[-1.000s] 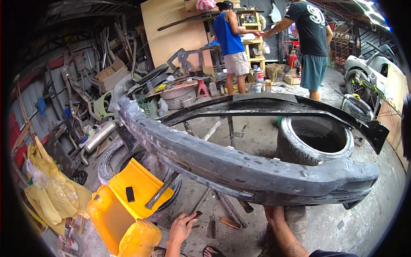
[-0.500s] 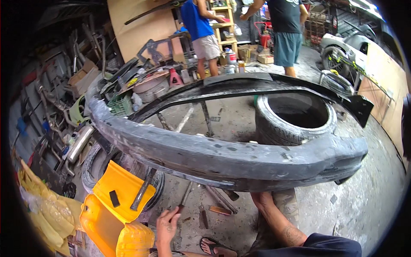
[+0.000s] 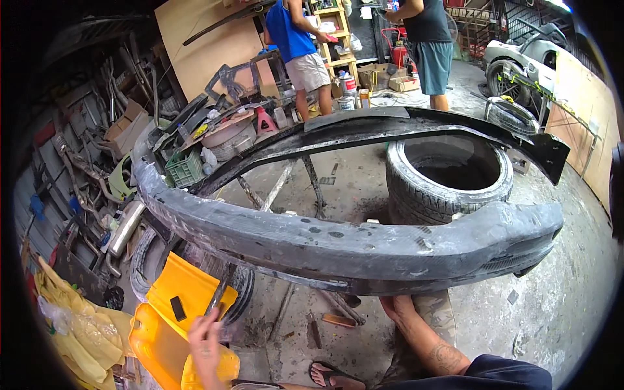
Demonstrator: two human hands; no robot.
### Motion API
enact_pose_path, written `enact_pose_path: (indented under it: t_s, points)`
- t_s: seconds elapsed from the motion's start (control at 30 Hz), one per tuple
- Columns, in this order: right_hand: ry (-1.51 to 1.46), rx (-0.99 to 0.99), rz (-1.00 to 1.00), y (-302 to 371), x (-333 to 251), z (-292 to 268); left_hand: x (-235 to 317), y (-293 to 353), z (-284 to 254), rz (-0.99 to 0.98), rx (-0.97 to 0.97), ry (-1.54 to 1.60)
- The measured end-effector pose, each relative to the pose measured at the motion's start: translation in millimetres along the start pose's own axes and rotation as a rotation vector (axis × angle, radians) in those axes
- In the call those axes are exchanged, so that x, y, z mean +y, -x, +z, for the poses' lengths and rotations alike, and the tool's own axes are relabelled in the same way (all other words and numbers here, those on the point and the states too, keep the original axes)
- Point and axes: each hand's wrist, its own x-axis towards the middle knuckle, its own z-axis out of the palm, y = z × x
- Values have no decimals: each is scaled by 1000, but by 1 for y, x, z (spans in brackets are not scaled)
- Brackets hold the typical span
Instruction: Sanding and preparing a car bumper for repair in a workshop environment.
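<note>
A long, curved grey car bumper (image 3: pixel 390 247) with dark damp patches stretches across the middle, raised above the floor. Under its near edge is my right hand (image 3: pixel 395 307), close to the camouflage-patterned trouser leg. The bumper hides part of that hand's fingers, so their grip does not show. My left hand (image 3: pixel 206 344) is over the yellow plastic container (image 3: pixel 162 344) at lower left, its fingers blurred by motion. Whether they hold anything cannot be made out. A small dark block (image 3: pixel 177 309) lies on the container's yellow flap (image 3: pixel 185 279), close to that hand.
Behind the bumper stands a tyre (image 3: pixel 448 208) on the concrete floor. Car parts and a green crate (image 3: pixel 185 169) crowd the left. Two people, one in a blue top (image 3: pixel 296 32) and one in dark clothing (image 3: pixel 429 39), stand at the back. A white car (image 3: pixel 520 65) is far right.
My left hand has swung left, from the floor area beneath the bumper to the yellow container. A dark thing showed at its fingertips before. My right hand stays under the bumper.
</note>
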Motion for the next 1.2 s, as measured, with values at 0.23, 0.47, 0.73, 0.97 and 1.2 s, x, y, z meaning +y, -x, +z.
enact_pose_path:
  t_s: [0.23, 0.47, 0.73, 0.97, 1.2]
  points:
    - [-12, 100, 82, -6, 13, -5, -67, -8, -140, 40, 232, -326]
    - [69, -34, -108, -24, -23, 1, -173, -54, -156, -34, 98, -461]
    - [262, 513, 80, 4, -13, -1, -266, -18, -145, -433, -269, -376]
    - [85, 72, -20, 1, -18, -16, -288, 21, -97, -867, -603, -403]
    - [23, 40, 22, -4, 8, -8, -299, 17, -167, -1088, -650, -286]
